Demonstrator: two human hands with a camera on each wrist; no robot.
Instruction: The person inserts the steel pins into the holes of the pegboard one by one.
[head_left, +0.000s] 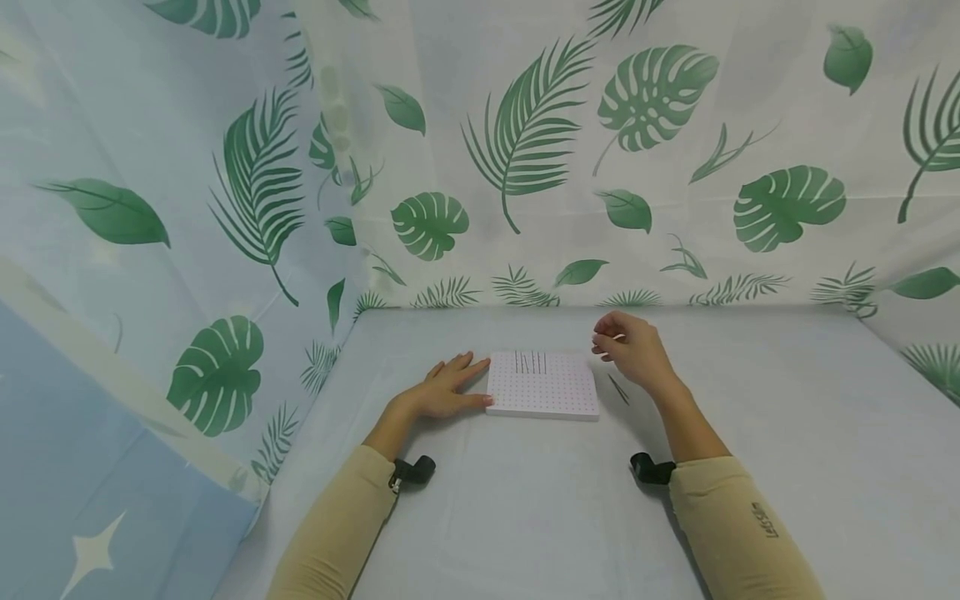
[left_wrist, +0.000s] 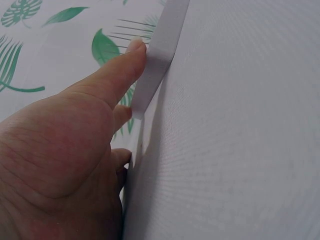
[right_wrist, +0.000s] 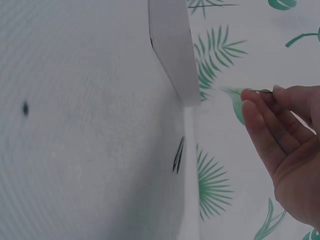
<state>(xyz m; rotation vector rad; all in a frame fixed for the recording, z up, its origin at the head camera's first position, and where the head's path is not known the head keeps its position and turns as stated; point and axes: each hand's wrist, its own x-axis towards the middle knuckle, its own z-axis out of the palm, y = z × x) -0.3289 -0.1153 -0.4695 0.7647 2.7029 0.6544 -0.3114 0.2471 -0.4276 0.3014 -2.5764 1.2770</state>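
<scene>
A flat white board [head_left: 543, 395] with a grid of small marks or holes lies on the table. Several thin dark needles [head_left: 531, 362] stand in a row at its far left part, and their shafts stick out from the board in the left wrist view. My left hand [head_left: 444, 392] rests along the board's left edge, its fingers spread and its thumb [left_wrist: 112, 77] touching the side. Above and beyond the right edge, my right hand [head_left: 636, 354] pinches a thin needle [right_wrist: 261, 91] between thumb and fingertips. Loose needles [right_wrist: 178, 156] lie on the table right of the board.
A pale cloth covers the table [head_left: 517, 500]. Leaf-patterned curtains [head_left: 525, 250] hang behind and at the left. Black wrist cameras are strapped over both sleeves [head_left: 735, 517]. A small dark spot [right_wrist: 25, 108] shows in the right wrist view.
</scene>
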